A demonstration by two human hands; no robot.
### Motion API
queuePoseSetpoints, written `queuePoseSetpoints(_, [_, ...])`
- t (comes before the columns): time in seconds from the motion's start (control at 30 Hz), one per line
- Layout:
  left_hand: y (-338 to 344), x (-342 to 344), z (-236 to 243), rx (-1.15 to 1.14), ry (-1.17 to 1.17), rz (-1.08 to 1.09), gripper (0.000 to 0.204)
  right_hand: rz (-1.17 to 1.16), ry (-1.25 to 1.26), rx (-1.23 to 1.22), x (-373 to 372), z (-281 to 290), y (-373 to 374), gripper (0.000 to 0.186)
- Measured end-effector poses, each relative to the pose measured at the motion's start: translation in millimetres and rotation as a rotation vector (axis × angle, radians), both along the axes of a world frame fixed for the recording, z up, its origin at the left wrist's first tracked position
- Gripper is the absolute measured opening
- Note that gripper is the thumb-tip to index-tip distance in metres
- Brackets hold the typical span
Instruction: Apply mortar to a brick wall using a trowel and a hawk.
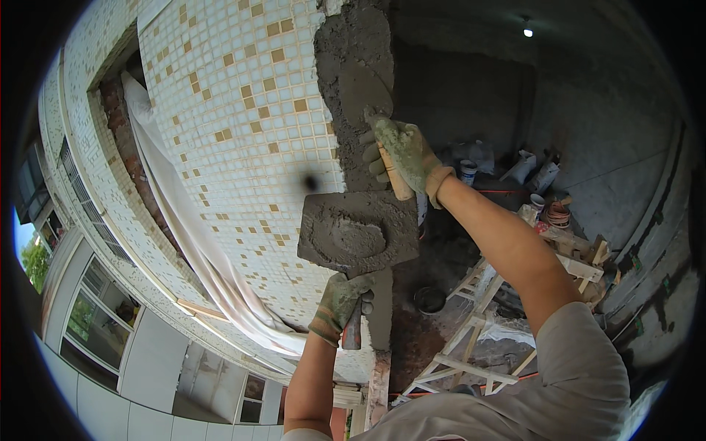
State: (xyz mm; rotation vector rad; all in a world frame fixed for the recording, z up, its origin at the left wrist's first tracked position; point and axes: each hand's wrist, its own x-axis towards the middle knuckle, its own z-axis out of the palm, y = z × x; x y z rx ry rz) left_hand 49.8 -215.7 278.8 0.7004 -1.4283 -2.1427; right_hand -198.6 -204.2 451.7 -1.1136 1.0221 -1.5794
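My gloved left hand [338,303] is closed round the handle of a plasterer's hawk [403,237], a square plate held roughly level. A heap of wet grey mortar [348,239] lies on it, hollowed in the middle. Above and to the right, my gloved right hand [404,153] grips a trowel by its wooden handle [397,176]. The trowel's mortar-smeared blade [365,90] lies against a rough strip of grey mortar [353,29] at the wall's edge. Both gloves are stained with mortar.
Left of the strip runs a wall of small white and tan tiles [243,110], with a pale cloth sheet [173,187] hanging over it. Inside the dim room to the right are a wooden trestle [471,338], a black bowl [429,300], buckets [468,171] and bags [522,167].
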Motion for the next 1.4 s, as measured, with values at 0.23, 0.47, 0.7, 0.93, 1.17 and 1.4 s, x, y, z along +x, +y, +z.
queuePoseSetpoints(0.23, [-1, -2, 4, 0.004, -0.010, -0.001, 0.013, -0.277, 0.258, 0.120, 33, -25, -20, 0.043])
queuePoseSetpoints(0.47, [3, 1, 5, -0.039, -0.027, 0.025, 0.016, -0.588, 1.616, 0.150, 14, 68, 70, 0.045])
queuePoseSetpoints(0.7, [16, -2, 3, -0.037, -0.065, 0.019, 0.021, -0.785, 1.555, 0.203, -2, 178, 77, 0.052])
queuePoseSetpoints(0.93, [30, -1, -17, 0.035, -0.067, 0.046, 0.015, -0.504, 1.500, -0.038, -10, 74, 115, 0.045])
queuePoseSetpoints(1.17, [41, -8, -11, 0.044, -0.086, 0.076, 0.017, -0.432, 1.813, -0.266, 19, -90, 206, 0.029])
queuePoseSetpoints(1.4, [77, -31, -32, -0.177, -0.263, -0.024, 0.021, -0.333, 2.202, -0.098, 0, -139, 197, 0.043])
